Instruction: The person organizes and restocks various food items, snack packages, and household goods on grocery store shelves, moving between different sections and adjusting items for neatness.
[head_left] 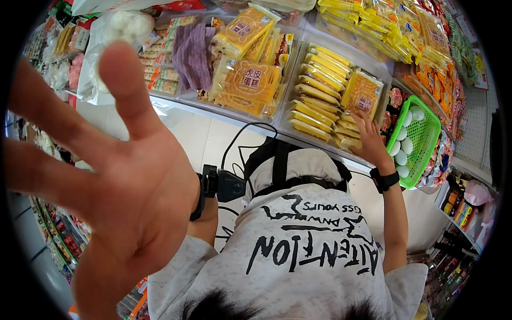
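My left hand (133,170) is raised close to the camera, palm showing and fingers spread, with nothing in it. A dark wristband with a black device (231,186) sits at that wrist. My right hand (367,137) reaches to the front of a clear bin (298,58), its fingers stretched out over the flat yellow cake packs (320,106). They seem to touch the packs near an orange-yellow wrapped cake (364,92) that lies face up. A black watch (385,180) is on my right wrist.
Left of the bin lie larger wrapped cakes (248,80), ribbed purple pieces (193,56) and white-wrapped sticks (162,80). A green basket (424,152) with several white eggs (407,145) stands right of my hand. Yellow packets (373,24) fill the back. Stocked shelves (472,202) stand at right.
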The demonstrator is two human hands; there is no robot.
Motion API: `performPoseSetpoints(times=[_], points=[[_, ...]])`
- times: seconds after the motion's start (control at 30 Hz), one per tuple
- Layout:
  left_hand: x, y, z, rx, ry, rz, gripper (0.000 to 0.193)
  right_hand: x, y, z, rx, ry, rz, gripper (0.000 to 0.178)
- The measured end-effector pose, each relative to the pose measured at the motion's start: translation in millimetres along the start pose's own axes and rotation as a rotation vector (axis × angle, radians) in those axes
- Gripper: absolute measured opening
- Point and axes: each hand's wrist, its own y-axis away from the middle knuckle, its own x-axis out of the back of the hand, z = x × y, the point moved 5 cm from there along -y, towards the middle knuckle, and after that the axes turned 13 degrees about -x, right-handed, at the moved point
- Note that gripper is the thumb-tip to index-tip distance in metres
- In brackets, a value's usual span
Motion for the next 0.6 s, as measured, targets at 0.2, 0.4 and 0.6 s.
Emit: performPoseSetpoints(times=[0.2, 0.4, 0.6], points=[[-0.4, -1.1, 5.1, 0.013, -0.006, 0.043, 0.054, -4.9, 0.5, -1.8, 0.0, 0.085, -0.076, 0.098], [8.0, -1.1, 7.9, -0.005, -0.012, 0.094, 0.053, -9.7, -5.0, -3.9, 0.018, 0.097, -0.168, 0.107], [14.9, -0.4, 9.0, -0.024, 0.0, 0.121, 0.053, -9.6, -13.6, 0.1, 0.094, -0.021, -0.179, 0.097]])
